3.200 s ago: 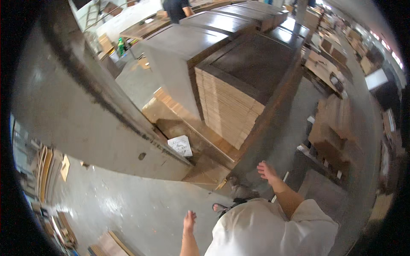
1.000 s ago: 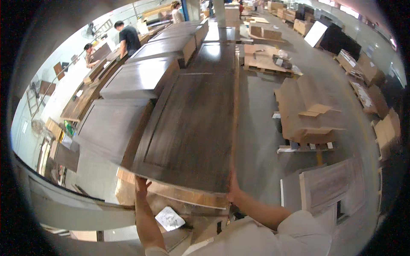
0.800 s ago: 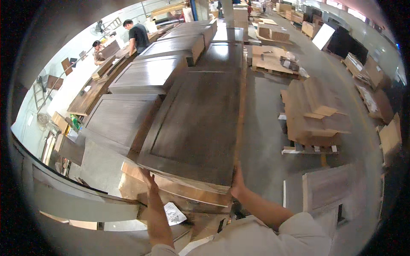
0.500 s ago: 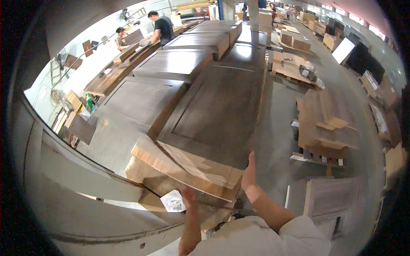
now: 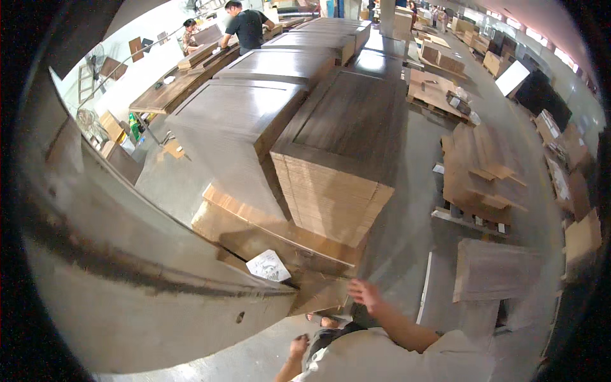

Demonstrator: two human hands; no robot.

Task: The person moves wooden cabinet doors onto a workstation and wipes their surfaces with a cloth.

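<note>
A tall stack of dark brown framed panels (image 5: pixel 347 118) stands in front of me, its light layered edges (image 5: pixel 331 194) facing my way. It rests on a light wooden base board (image 5: pixel 254 219). My right hand (image 5: pixel 364 293) is just off the near right corner of that base, fingers apart, holding nothing. Low beside my body is my left hand (image 5: pixel 299 346), its fingers curled and nothing visible in them. A white paper sheet (image 5: pixel 268 265) with dark print lies on the base's near side, between the stack and a pale curved machine edge (image 5: pixel 172 318).
More dark panel stacks (image 5: pixel 238 105) run away at left and ahead. Two co-workers (image 5: pixel 247 28) stand by a long wooden bench (image 5: pixel 156 95). To the right are pallets with brown boards (image 5: pixel 480 169) and a grey-brown panel (image 5: pixel 490 270) lower down.
My right hand has left the stack's near right corner and dropped lower. My left hand has moved from beside the paper down towards my body. The stack's top appears farther away; the view has shifted.
</note>
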